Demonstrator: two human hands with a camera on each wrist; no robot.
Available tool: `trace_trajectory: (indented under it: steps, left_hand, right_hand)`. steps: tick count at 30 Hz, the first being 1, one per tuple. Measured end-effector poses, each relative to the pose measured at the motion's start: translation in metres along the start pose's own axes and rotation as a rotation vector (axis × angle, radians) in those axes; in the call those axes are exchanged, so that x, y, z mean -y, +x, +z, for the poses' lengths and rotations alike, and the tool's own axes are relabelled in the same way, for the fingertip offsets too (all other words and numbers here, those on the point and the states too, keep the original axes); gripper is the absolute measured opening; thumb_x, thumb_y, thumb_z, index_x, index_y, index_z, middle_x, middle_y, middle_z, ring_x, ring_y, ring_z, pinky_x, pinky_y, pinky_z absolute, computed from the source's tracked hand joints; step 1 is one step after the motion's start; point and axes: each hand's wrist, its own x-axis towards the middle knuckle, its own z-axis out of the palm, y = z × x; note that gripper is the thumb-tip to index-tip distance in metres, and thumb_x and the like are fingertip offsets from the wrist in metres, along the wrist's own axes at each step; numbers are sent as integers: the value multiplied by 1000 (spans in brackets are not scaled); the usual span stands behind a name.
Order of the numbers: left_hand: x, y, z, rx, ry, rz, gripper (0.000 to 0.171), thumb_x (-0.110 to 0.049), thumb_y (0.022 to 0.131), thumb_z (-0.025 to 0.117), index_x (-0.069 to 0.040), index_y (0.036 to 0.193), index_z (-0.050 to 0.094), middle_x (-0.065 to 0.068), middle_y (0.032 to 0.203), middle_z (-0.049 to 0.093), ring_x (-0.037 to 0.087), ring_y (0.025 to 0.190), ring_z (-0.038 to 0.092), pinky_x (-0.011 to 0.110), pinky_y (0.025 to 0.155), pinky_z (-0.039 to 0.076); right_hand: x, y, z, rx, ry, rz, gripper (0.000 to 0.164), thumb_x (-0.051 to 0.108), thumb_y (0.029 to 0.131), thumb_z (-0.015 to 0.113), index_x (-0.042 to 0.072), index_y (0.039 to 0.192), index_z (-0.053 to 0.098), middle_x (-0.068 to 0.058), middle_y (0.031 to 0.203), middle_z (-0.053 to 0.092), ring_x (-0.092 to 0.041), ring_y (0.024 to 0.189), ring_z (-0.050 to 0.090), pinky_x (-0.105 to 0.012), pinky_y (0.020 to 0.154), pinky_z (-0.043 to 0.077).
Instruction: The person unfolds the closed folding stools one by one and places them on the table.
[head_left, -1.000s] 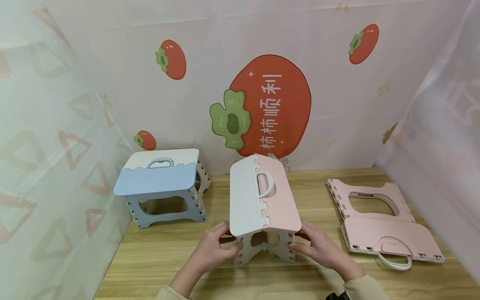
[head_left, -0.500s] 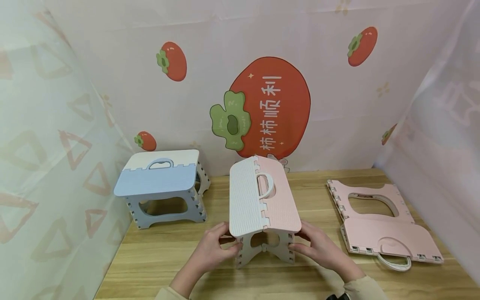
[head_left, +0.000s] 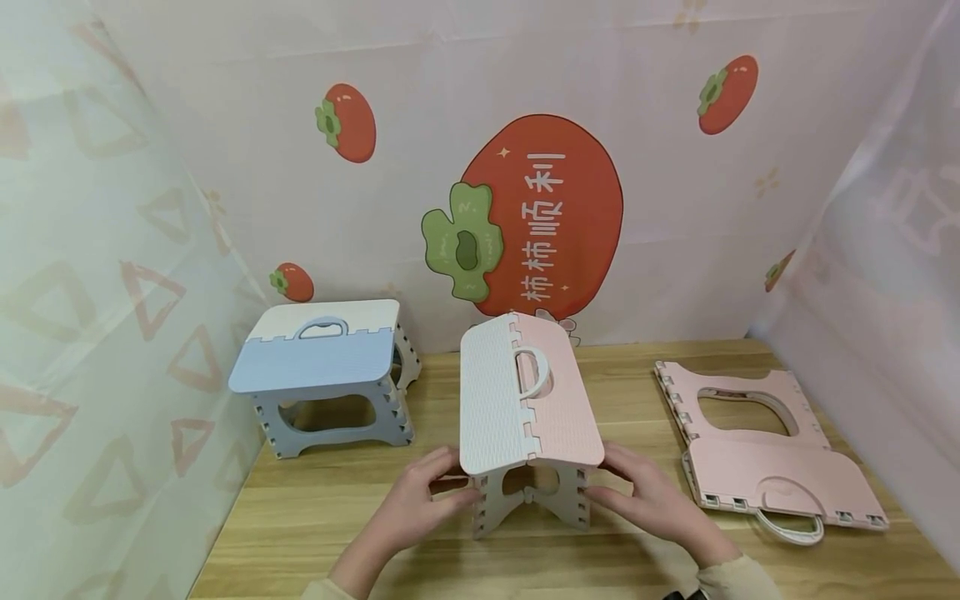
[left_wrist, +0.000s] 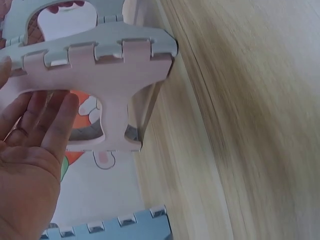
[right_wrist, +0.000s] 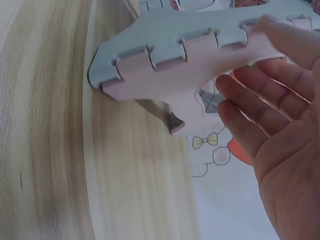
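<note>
In the head view a small folding stool [head_left: 491, 392] stands at the centre, one half of its top white and the other pink, with a white carry handle [head_left: 538, 372]. The top rises slightly along its middle seam. My left hand [head_left: 423, 500] is at the stool's left leg panel, thumb tip at the panel's near edge. At the right leg panel is my right hand [head_left: 648, 496], its thumb beside the edge. Both wrist views show loose, fairly straight fingers [left_wrist: 57, 122] at the panel openings. Whether the fingertips touch the panels is hard to tell.
A blue and white folding stool [head_left: 315, 362] stands set up at the left. At the right lies a pink folding stool [head_left: 757, 467], partly unfolded on the wooden table [head_left: 337, 533]. A backdrop [head_left: 660, 200] with printed persimmons rises behind.
Both hands have shifted slightly outward and their fingers have loosened from the pink and white stool's leg panels. The stools have not moved; the head view has tilted a little.
</note>
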Motion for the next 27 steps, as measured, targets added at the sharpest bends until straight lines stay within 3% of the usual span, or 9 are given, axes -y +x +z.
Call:
trace_trajectory:
  steps: [6, 11, 14, 19, 27]
  left_hand:
    - [5, -9, -15, -27, 45, 24, 37, -17, 98, 71, -8, 133, 65, 8, 130, 66, 31, 115, 68, 39, 99, 56]
    - [5, -15, -30, -66, 139, 42, 50, -20, 99, 70, -6, 145, 57, 8, 141, 62, 27, 126, 63, 39, 104, 53]
    - [1, -14, -38, -93, 232, 51, 54, -25, 99, 70, -10, 148, 54, 5, 147, 59, 27, 132, 58, 45, 105, 52]
    - [-9, -7, -51, -106, 373, 96, 63, -29, 98, 70, -16, 155, 46, 10, 154, 50, 35, 138, 50, 60, 107, 46]
    - [-33, 14, -63, -46, 452, 141, 77, -35, 97, 71, -19, 162, 32, 7, 164, 35, 30, 148, 38, 60, 113, 40]
  right_hand:
    - [-1, -3, -8, -29, -71, -2, 47, 12, 98, 69, 27, 141, 59, 8, 136, 63, -13, 123, 62, -37, 99, 57]
    - [0, -4, -15, -85, -186, 44, 53, 17, 97, 71, 24, 147, 55, 2, 143, 61, -19, 128, 60, -43, 98, 57]
    - [2, -3, -22, -108, -238, 61, 59, 18, 97, 71, 24, 152, 50, -2, 148, 57, -20, 134, 56, -34, 103, 52]
    - [7, 2, -33, -126, -232, 36, 67, 15, 97, 71, 21, 157, 43, -8, 155, 50, -9, 142, 43, -7, 110, 27]
    - [20, 19, -47, -78, -240, -54, 77, 13, 93, 74, 16, 160, 37, -4, 162, 39, -5, 147, 34, -8, 115, 22]
